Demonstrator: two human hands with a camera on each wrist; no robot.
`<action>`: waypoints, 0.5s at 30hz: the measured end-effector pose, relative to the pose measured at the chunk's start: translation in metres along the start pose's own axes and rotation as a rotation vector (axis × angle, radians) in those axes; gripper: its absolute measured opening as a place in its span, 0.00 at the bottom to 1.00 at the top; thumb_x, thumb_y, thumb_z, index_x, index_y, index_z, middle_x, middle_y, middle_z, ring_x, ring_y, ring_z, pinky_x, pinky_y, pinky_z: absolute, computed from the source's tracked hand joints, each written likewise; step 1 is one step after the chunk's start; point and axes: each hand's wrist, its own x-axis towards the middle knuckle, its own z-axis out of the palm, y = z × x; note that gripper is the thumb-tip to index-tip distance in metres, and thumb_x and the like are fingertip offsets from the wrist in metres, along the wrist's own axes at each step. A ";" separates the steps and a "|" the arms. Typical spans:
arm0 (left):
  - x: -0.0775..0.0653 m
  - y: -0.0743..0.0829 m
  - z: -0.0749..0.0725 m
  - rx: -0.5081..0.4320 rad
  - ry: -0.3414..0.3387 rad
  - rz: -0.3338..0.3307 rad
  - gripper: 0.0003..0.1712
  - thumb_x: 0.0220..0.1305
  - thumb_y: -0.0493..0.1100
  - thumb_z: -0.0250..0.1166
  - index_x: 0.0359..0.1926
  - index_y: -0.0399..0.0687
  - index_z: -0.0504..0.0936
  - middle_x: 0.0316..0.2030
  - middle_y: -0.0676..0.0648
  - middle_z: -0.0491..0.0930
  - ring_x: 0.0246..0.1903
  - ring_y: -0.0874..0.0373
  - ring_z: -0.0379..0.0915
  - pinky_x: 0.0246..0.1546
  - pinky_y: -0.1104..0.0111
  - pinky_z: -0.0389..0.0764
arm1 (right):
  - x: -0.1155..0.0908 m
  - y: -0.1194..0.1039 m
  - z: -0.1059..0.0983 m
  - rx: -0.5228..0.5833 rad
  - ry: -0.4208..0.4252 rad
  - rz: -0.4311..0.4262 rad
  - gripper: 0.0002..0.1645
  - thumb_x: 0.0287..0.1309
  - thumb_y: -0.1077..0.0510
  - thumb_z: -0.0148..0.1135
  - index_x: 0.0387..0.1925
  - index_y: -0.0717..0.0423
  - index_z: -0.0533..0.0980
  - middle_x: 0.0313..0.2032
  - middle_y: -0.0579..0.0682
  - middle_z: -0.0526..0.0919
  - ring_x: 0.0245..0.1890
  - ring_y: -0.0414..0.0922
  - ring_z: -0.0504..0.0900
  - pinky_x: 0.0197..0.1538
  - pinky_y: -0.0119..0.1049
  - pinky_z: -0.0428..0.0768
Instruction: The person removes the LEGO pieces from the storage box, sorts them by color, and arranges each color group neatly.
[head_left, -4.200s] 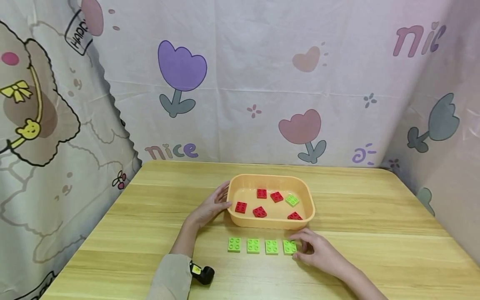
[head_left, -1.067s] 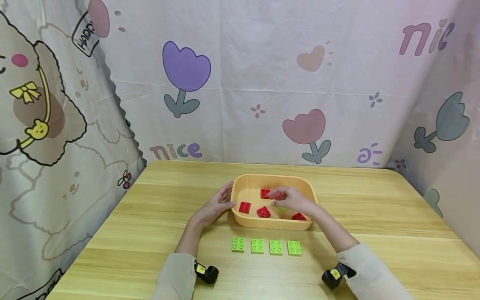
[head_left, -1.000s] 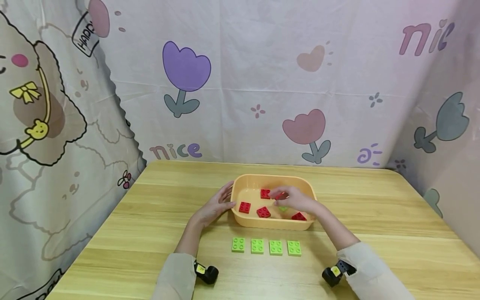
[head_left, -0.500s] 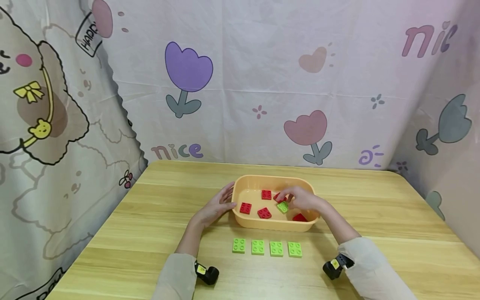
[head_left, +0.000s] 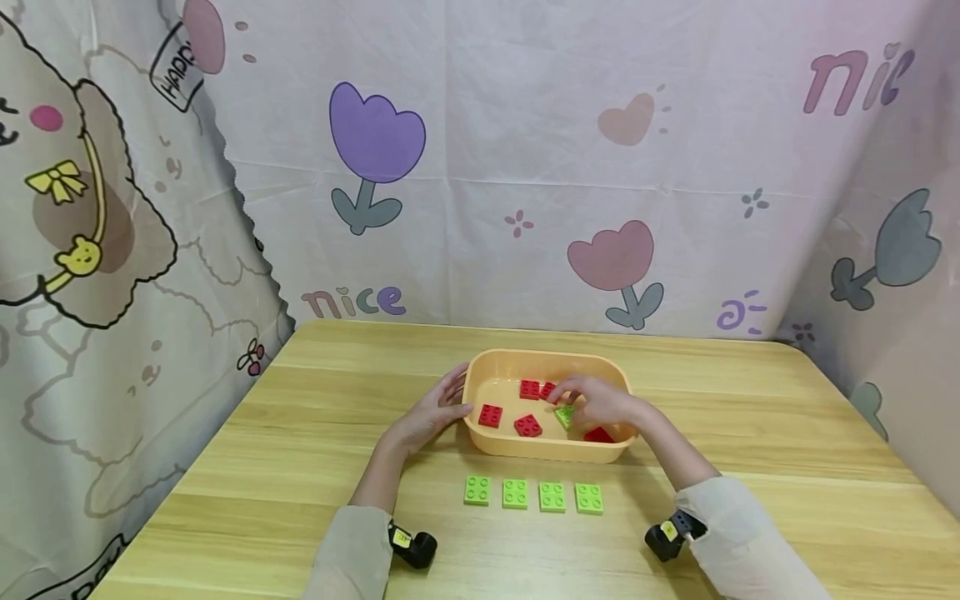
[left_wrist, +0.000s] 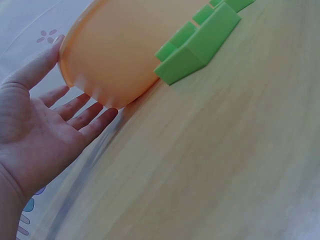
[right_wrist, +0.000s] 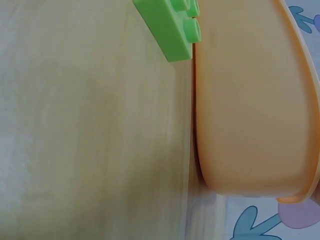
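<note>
A light orange plastic bin (head_left: 525, 447) stands on the table with red toy bricks and one green brick inside. My left hand (head_left: 429, 417) touches its left end; the left wrist view shows the thumb at the rim and fairly straight fingers against the outer wall. My right hand (head_left: 600, 402) reaches into the bin from the right. Its fingertips are at a red brick (head_left: 547, 390) and the green brick (head_left: 562, 415), which they partly cover. Whether they pinch one is hidden. In the right wrist view the bin wall (right_wrist: 250, 100) hides most of this hand.
In front of the bin several green bricks (head_left: 514, 494) lie in a spaced row on the wooden table (head_left: 360, 367). More red bricks (head_left: 528, 426) lie in the bin. A printed curtain (head_left: 480, 167) hangs behind the table.
My right hand has gone from the rightmost brick of the row into the bin. There the green brick has shifted left and forward, and a red brick has slid left against another. The left hand stays.
</note>
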 end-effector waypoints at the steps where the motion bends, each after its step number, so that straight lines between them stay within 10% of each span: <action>1: 0.000 0.000 0.000 0.001 -0.002 0.001 0.43 0.61 0.27 0.54 0.71 0.45 0.43 0.70 0.39 0.40 0.67 0.46 0.38 0.63 0.59 0.55 | 0.000 0.000 0.000 0.003 -0.002 -0.003 0.22 0.45 0.73 0.60 0.46 0.59 0.76 0.47 0.54 0.74 0.43 0.51 0.72 0.41 0.38 0.76; 15: 0.001 -0.002 -0.001 -0.004 0.013 -0.011 0.43 0.60 0.28 0.56 0.71 0.47 0.45 0.69 0.42 0.43 0.67 0.48 0.40 0.62 0.60 0.56 | -0.001 0.001 0.002 0.033 -0.043 0.052 0.24 0.39 0.73 0.65 0.42 0.58 0.76 0.40 0.51 0.73 0.41 0.50 0.70 0.42 0.39 0.75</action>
